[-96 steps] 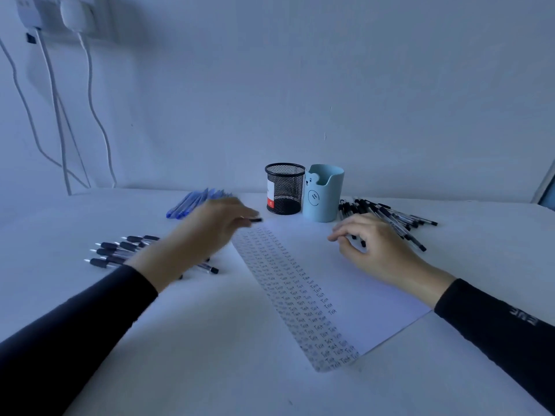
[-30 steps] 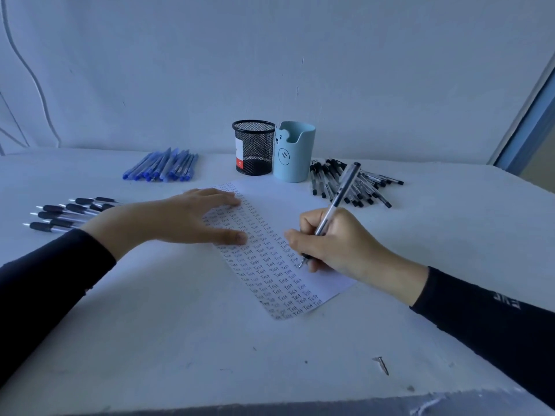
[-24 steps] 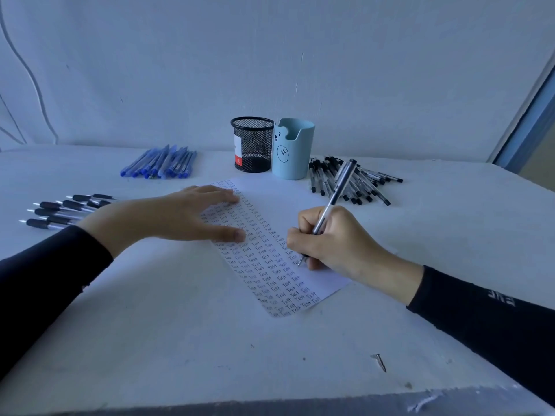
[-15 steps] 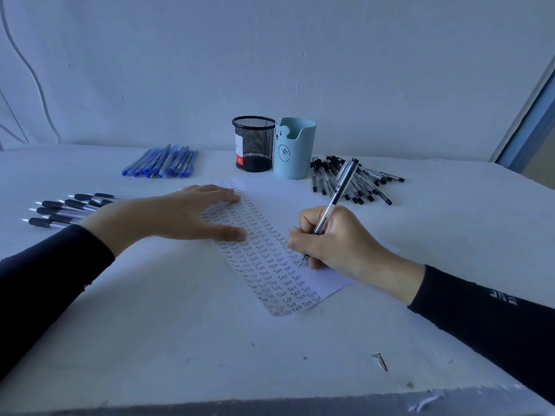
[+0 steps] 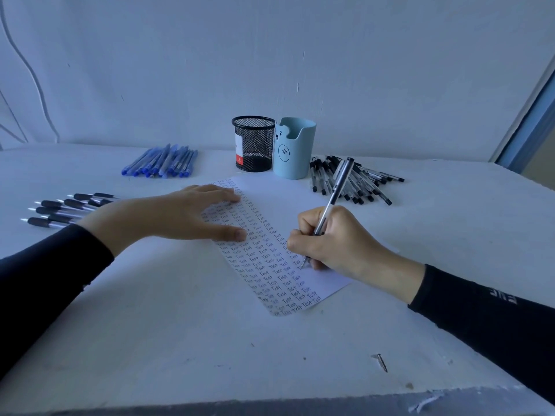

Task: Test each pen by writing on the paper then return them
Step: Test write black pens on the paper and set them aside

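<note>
1. Pen (image 5: pixel 336 193), in use. The right hand (image 5: pixel 336 238) pinched it low on the barrel between thumb and curled fingers. The barrel leaned up and away toward the back edge of the bench (image 5: pixel 180 340), and the tip was down on the paper (image 5: pixel 270 192).
2. Paper, one sheet, at the middle of the bench and lying askew. Its far corner lay just before the two cups, and its left part was filled with columns of the word "Test".
3. Left hand (image 5: pixel 180 216), spread flat with straight fingers. It pressed on the written part of the sheet.
4. Handling note (judgement): the word was best written short, in the blank strip just right of the last column. Light, even pressure would let a weak line show as a fault of the pen. The flat hand needed to hold the sheet against sliding under the stroke.
5. Return note (judgement): the pen matched the pile of black-capped pens (image 5: pixel 357 181) toward the back right of the bench and belonged there.
6. Other stock:
   - blue pens (image 5: pixel 162 162) toward the back left;
   - dark-gripped pens (image 5: pixel 63 207) by the left edge;
   - mesh cup (image 5: pixel 253 144) and pale blue cup (image 5: pixel 295 148) side by side at the back.
7. Not made out:
   - the tip sat partly behind the writing fingers, so whether ink was flowing could not be told;
   - the right hand and wrist covered the sheet's right edge;
   - the inside of the blue cup was hidden;
   - the left sleeve cut off the dark-gripped row;
   - a small dark fastener (image 5: pixel 380 361) near the front right was either a nail or a screw.
</note>
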A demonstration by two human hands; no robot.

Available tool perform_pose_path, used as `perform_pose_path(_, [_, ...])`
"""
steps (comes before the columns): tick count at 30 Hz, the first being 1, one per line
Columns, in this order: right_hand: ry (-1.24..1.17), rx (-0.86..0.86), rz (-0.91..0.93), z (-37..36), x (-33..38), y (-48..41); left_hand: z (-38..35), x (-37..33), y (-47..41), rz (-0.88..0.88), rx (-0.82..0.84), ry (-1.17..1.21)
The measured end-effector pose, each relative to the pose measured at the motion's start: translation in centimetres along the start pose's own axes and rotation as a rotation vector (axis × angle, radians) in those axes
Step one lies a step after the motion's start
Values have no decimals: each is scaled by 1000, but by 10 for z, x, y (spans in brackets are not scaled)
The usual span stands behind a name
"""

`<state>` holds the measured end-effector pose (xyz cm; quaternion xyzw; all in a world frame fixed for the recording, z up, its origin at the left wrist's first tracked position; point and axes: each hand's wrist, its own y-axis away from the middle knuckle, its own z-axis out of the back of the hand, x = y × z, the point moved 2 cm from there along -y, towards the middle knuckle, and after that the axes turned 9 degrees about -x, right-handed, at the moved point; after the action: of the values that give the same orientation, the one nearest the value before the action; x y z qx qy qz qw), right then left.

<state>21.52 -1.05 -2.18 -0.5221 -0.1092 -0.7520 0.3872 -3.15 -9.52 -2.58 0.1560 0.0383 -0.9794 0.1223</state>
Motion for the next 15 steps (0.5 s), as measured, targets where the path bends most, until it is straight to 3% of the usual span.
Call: perform_pose_path(15, [3, -42, 1, 1, -4, -4, 0, -3, 1, -8, -3, -8])
